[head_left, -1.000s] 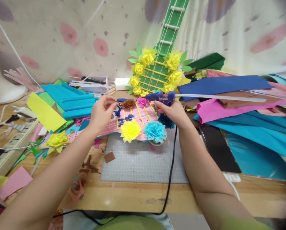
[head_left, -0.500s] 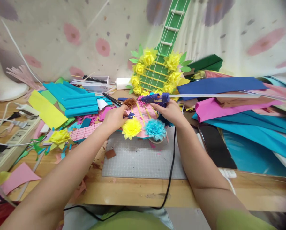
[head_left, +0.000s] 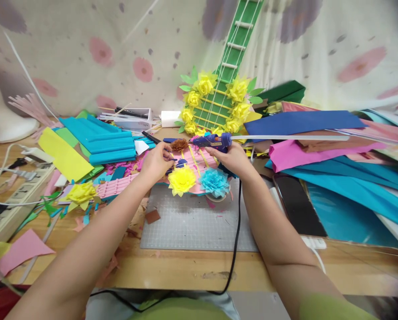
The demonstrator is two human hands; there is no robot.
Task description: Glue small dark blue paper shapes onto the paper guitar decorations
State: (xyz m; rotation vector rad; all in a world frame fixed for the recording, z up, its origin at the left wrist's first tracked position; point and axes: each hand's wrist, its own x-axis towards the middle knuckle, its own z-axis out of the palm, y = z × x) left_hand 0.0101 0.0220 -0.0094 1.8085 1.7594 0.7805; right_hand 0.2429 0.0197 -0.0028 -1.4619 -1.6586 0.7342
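My left hand [head_left: 156,162] rests on the pink paper guitar body [head_left: 199,161], fingers pinched on a small dark blue paper piece [head_left: 175,164]. My right hand [head_left: 234,161] grips a blue glue gun [head_left: 214,141], nozzle pointing left over the pink body, with a long clear glue stick [head_left: 285,138] trailing right. A yellow paper flower [head_left: 181,180] and a cyan paper flower [head_left: 215,181] sit on the body's near edge. A brown flower [head_left: 179,144] lies at its far edge. Black tweezers [head_left: 151,137] lie just beyond my left hand.
A grey cutting mat [head_left: 192,222] lies under the work, crossed by the gun's black cord [head_left: 235,231]. A green paper guitar [head_left: 225,80] leans on the wall. Coloured paper sheets [head_left: 335,155] pile up at right beside a black phone [head_left: 299,204]. Cyan folded paper [head_left: 102,142] and a power strip [head_left: 12,195] lie at left.
My left hand put the black tweezers down behind it and dropped onto the pink body, closing at the dark blue pieces. The glue gun shifted slightly left and nearer.
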